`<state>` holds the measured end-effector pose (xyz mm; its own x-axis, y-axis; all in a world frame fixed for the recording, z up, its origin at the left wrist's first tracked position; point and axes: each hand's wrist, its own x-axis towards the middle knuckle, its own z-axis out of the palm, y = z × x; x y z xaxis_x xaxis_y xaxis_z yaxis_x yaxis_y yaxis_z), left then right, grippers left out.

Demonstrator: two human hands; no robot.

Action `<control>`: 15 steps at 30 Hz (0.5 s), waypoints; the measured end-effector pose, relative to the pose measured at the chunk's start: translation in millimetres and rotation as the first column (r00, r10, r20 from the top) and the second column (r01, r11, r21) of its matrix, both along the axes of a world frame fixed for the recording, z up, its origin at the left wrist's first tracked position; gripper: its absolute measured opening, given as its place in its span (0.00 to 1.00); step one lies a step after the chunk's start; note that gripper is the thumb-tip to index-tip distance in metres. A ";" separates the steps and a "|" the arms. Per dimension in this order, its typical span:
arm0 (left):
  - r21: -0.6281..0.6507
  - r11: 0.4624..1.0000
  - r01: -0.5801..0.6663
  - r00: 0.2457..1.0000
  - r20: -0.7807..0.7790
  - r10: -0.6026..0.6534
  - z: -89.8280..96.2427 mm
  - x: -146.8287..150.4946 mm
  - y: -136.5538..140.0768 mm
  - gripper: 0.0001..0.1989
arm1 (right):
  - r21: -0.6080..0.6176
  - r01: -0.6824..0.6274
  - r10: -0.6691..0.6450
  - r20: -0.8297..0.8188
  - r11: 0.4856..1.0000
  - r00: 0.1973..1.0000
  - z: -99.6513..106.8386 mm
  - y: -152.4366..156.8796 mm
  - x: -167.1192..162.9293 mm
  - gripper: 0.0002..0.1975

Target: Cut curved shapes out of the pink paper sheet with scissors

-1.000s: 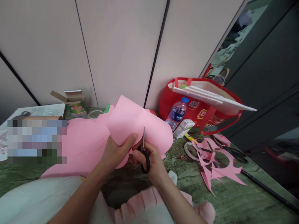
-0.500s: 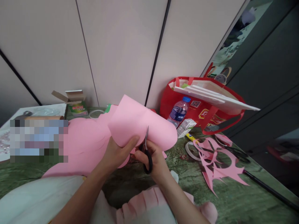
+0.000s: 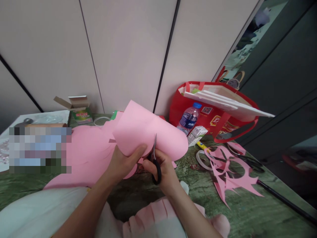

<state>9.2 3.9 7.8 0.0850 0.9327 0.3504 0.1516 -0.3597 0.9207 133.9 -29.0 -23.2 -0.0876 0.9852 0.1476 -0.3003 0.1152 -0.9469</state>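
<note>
A curled sheet of pink paper (image 3: 138, 124) is gripped near its lower edge by my left hand (image 3: 125, 162), thumb on top. My right hand (image 3: 164, 168) is closed round the black handles of a pair of scissors (image 3: 155, 167). The blades point up and lie against the paper, just right of my left thumb; whether they are parted is hard to see. Left of and behind my left hand lie large rounded pink paper pieces (image 3: 86, 148). The lower edge of the held sheet is partly hidden by my fingers.
A red bag (image 3: 213, 109) holding white boards stands at the back right, with a plastic bottle (image 3: 189, 117) and small white box (image 3: 197, 135) before it. Pink paper offcuts (image 3: 232, 172), a tape roll (image 3: 203, 160) and a black rod (image 3: 284, 198) lie right. A green box (image 3: 81, 114) sits back left.
Both hands, the scissors and the sheet stay almost in place. A small strip of the sheet's edge now shows left of my left hand. The whole view has shifted very slightly.
</note>
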 end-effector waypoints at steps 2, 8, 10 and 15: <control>-0.004 1.000 -0.004 1.000 0.002 0.004 0.5 0.1 -0.7 0.10 | -0.005 0.004 -0.004 0.006 1.000 1.000 0.0 -0.5 0.0 0.15; -0.032 0.999 0.006 1.000 0.005 -0.005 1.1 0.1 -1.5 0.10 | -0.024 -0.003 0.003 -0.001 1.000 1.000 0.4 -1.1 -1.0 0.15; -0.040 0.999 0.019 1.000 0.019 -0.018 0.3 -0.4 -1.1 0.09 | -0.019 -0.007 0.007 0.011 1.000 1.000 0.7 -1.3 -0.9 0.14; -0.053 0.996 0.068 0.995 0.071 -0.064 -2.4 -2.0 -0.1 0.08 | -0.011 0.008 -0.008 0.003 1.000 1.000 1.6 -1.2 -0.8 0.13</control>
